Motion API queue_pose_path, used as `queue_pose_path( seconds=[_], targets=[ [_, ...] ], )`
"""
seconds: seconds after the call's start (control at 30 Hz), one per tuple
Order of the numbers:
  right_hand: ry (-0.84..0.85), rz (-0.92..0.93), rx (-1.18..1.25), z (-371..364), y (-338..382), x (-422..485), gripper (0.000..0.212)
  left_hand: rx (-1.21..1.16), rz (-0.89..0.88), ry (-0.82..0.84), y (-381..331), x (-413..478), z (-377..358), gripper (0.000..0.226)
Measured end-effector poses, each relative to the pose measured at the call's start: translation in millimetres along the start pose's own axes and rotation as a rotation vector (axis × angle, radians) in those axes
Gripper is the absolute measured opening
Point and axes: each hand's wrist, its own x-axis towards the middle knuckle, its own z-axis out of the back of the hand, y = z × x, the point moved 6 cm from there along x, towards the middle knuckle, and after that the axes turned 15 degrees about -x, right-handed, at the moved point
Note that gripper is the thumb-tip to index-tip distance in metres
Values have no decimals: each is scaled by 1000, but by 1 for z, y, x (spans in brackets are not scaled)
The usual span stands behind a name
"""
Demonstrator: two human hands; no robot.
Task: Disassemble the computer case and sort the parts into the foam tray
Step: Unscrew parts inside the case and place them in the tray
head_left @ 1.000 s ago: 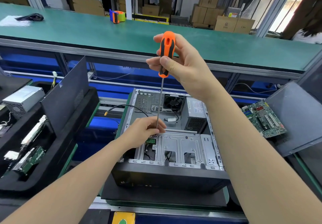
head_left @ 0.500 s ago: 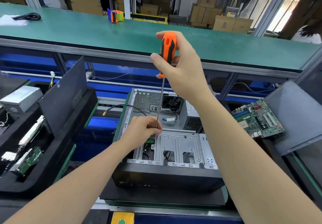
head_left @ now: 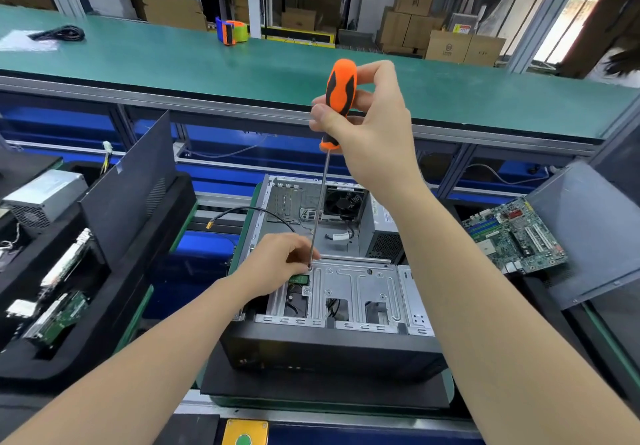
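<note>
The open computer case lies on its side in front of me, with a silver drive cage at the near end and a fan and power supply at the far end. My right hand grips the orange and black handle of a long screwdriver, held upright. Its tip stands on a screw at the cage's far left corner. My left hand pinches the lower shaft by the tip. The black foam tray lies at the left, holding a power supply unit and circuit boards.
A dark side panel stands upright in the tray. A green motherboard lies at the right against a grey panel. A black cable arcs out of the case. The green conveyor belt behind carries a tape dispenser.
My right hand's fingers have shifted round the handle between frames, as in turning it. The left hand stays at the tip. The view has drifted slightly.
</note>
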Motion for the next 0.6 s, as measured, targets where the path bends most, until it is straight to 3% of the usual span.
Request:
queue_pose_path(
  seconds=[0.07, 0.17, 0.27, 0.37, 0.6],
  targets=[
    [34, 10, 25, -2, 0, 0, 30, 45, -14, -1, 0, 1, -3, 41],
    [47, 18, 39, -4, 1, -1, 26, 67, -14, -7, 2, 2, -6, 20],
    [21, 16, 35, -1, 1, -2, 26, 90, -5, 32, 4, 4, -9, 24],
    [-8, 15, 37, 4, 1, -2, 25, 140, 12, 66, 6, 7, -14, 12],
    [-110, 33, 77, 22, 6, 0, 26, 68, 85, -41, 8, 13, -2, 20]
  ],
)
